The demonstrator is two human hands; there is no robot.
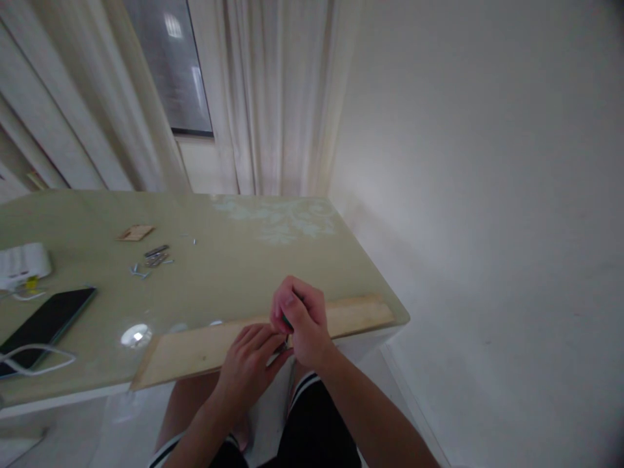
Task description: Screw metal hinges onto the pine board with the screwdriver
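Right hand [301, 320] is fisted around a small tool w/ a green handle [285, 321], only a sliver showing between the fingers; the working end is hidden under the hand, so can't tell what sort of tool it is. Left hand [253, 354] sits just beside it, nearer the person, fingers narrow and pressed flat-ish on the near edge of the wooden plank [205, 348], fingertips touching or nearly touching the right hand. Whether the left pinches something small there, can't tell.

The plank lies on the near edge of the desk [234, 260], directly under both hands. Its long axis runs left-right, the right end a bit farther off than the left, approx. parallel to the desk's near edge. Hands meet roughly at its middle; right hand is on top of it, left comes up from below the edge, so both are about equally close.

Farther out, far left on the desk: a loose scatter of screws & small metal bits [152, 260], w/ a small wooden piece [136, 232] just beyond. Well to the left, a dark phone [46, 322] w/ a white cable [36, 359] looping by it, and a white object [22, 263] behind. Curtains [273, 97] and a window at the far side; bare wall right.
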